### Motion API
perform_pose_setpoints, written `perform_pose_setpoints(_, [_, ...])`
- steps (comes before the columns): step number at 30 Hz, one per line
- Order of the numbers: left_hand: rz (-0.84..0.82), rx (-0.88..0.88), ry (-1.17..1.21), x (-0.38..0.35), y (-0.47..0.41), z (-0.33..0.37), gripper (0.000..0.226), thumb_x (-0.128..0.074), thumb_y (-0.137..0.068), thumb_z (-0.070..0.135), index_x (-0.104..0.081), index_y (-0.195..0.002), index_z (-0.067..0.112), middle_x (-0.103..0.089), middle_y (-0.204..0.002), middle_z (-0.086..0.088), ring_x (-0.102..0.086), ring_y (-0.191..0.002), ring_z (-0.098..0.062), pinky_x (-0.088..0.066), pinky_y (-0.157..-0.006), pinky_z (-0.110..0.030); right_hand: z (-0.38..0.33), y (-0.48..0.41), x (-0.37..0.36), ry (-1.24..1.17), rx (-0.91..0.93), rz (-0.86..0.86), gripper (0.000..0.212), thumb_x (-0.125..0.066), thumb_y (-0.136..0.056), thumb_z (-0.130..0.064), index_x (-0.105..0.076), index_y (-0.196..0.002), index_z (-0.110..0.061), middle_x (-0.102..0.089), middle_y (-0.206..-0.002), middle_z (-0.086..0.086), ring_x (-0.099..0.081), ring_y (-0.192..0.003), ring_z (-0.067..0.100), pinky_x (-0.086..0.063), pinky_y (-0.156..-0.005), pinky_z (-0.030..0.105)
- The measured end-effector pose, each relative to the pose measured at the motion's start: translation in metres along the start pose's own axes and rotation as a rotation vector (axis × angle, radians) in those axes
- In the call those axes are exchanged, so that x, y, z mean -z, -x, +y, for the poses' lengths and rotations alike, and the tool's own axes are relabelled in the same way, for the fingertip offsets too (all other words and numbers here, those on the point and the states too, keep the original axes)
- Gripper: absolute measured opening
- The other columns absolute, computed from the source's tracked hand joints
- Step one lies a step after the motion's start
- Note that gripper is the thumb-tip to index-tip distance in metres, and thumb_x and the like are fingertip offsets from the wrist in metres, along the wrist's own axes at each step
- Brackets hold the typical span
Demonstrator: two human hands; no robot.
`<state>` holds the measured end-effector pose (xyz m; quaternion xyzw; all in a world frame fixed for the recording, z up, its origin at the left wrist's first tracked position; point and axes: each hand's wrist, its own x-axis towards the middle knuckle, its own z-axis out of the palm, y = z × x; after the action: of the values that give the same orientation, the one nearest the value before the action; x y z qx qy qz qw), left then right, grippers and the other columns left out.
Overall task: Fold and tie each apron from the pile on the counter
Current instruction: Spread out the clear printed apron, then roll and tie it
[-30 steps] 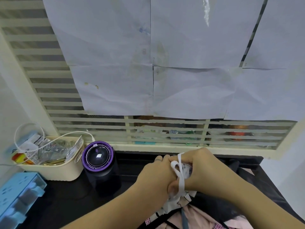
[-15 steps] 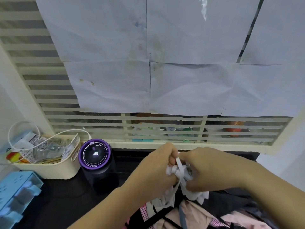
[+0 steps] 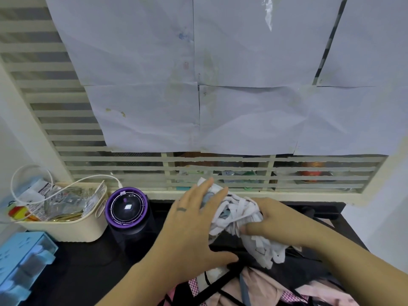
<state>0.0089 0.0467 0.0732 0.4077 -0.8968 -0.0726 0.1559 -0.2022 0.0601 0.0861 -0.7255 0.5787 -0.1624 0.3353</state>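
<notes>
Apron bundling at a dark table [image 3: 84, 268], with the tie apparently near its end

Pink and black aprons in the pile [image 3: 260, 288] lie at the table's near edge, not yet folded. Beyond them the white apron [image 3: 238, 213] is held over the table, bunched and wound with its own straps [image 3: 265, 255]. The right hand [image 3: 273, 221] grips the bundle from the right, fingers curled round it. The left hand [image 3: 194, 226], fingers straight and thumb splayed, lies over the bundle's left side, gripping nothing. The step looks like the close of the tie; the next move likely calls for cinching or tucking the loose strap ends hanging below, then setting the bundle aside.
</notes>
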Motion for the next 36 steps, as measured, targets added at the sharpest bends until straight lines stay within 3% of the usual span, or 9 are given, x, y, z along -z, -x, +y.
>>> perform_pose_setpoints(2, [0.034,0.067,0.203,-0.002,-0.001,0.001,0.105,-0.067,-0.071,0.065,0.023,-0.125,0.069,0.018,-0.145,0.037,-0.008,-0.135,0.011,-0.024,-0.107,-0.011,-0.002,0.002,0.004,-0.059,0.030,-0.067,0.023,-0.067,-0.084,-0.018,-0.067,-0.103,-0.031,-0.070,-0.100,-0.012,-0.066,-0.089,0.005,-0.052,-0.083,0.025])
perform_pose_setpoints(4, [0.123,0.196,0.569,0.005,-0.007,-0.006,0.110,-0.079,-0.070,0.047,0.013,-0.125,0.071,-0.014,-0.141,0.044,-0.032,-0.119,0.025,-0.031,-0.088,0.004,-0.005,0.005,0.010,-0.091,0.057,-0.114,0.027,-0.067,-0.085,-0.015,-0.066,-0.104,-0.034,-0.069,-0.101,-0.020,-0.065,-0.091,0.000,-0.049,-0.083,0.021])
perform_pose_setpoints(8, [-0.021,0.202,0.869,0.022,-0.014,-0.021,0.053,-0.077,-0.079,0.016,-0.054,-0.124,0.030,-0.069,-0.108,0.016,-0.065,-0.102,-0.003,-0.048,-0.080,-0.010,-0.008,0.009,0.023,-0.046,0.099,-0.158,0.028,-0.070,-0.084,-0.017,-0.065,-0.104,-0.036,-0.070,-0.103,-0.014,-0.066,-0.094,0.007,-0.051,-0.089,0.031])
perform_pose_setpoints(14, [-0.250,0.101,1.057,0.042,-0.014,-0.020,0.018,-0.065,-0.088,0.014,-0.072,-0.104,0.018,-0.073,-0.106,-0.001,-0.067,-0.102,-0.016,-0.054,-0.086,-0.026,-0.003,0.014,0.048,-0.243,0.080,-0.374,0.057,-0.074,-0.078,-0.014,-0.053,-0.130,-0.026,-0.065,-0.123,-0.008,-0.060,-0.115,0.014,-0.046,-0.099,0.032])
perform_pose_setpoints(21, [-0.456,-0.137,0.591,0.062,-0.019,-0.012,0.047,-0.062,-0.081,0.003,-0.068,-0.090,0.049,-0.068,-0.105,0.019,-0.064,-0.101,-0.006,-0.050,-0.094,-0.035,0.000,0.007,0.047,-0.635,0.112,-0.538,0.069,-0.064,-0.076,-0.006,-0.039,-0.139,-0.016,-0.047,-0.144,0.009,-0.044,-0.134,0.025,-0.039,-0.108,0.037])
perform_pose_setpoints(26, [-0.179,-0.227,0.188,0.042,-0.016,-0.010,0.058,-0.054,-0.076,-0.009,-0.067,-0.099,0.044,-0.057,-0.097,0.029,-0.048,-0.097,0.003,-0.042,-0.085,-0.017,-0.004,0.000,0.038,-0.986,0.008,-0.151,0.044,-0.084,-0.063,-0.024,-0.073,-0.102,-0.006,-0.072,-0.094,0.010,-0.067,-0.100,0.022,-0.053,-0.088,0.026])
perform_pose_setpoints(28, [-0.075,-0.337,0.081,0.024,-0.014,-0.013,0.060,-0.053,-0.064,-0.011,-0.065,-0.096,0.038,-0.057,-0.097,0.024,-0.044,-0.094,0.000,-0.040,-0.078,-0.014,-0.012,-0.003,0.032,-0.945,-0.005,-0.011,0.011,-0.071,-0.076,-0.019,-0.076,-0.071,-0.011,-0.066,-0.067,0.003,-0.066,-0.082,0.018,-0.053,-0.080,0.024])
perform_pose_setpoints(30, [-0.018,-0.417,-0.024,0.011,-0.014,-0.013,0.057,-0.053,-0.055,-0.008,-0.063,-0.094,0.033,-0.058,-0.096,0.020,-0.043,-0.092,-0.003,-0.037,-0.075,-0.011,-0.020,-0.005,0.028,-0.798,-0.001,0.104,0.040,-0.060,-0.086,-0.015,-0.067,-0.047,-0.017,-0.057,-0.058,0.004,-0.058,-0.069,0.017,-0.051,-0.071,0.022])
perform_pose_setpoints(36, [0.100,-0.378,-0.182,0.014,-0.022,-0.022,0.061,-0.064,-0.070,0.007,-0.048,-0.121,0.036,-0.043,-0.132,0.010,-0.037,-0.121,-0.014,-0.030,-0.104,-0.026,-0.044,-0.006,0.048,-0.390,0.005,0.316,0.033,-0.063,-0.090,-0.027,-0.065,-0.059,-0.015,-0.067,-0.062,-0.004,-0.059,-0.061,0.005,-0.046,-0.077,0.025])
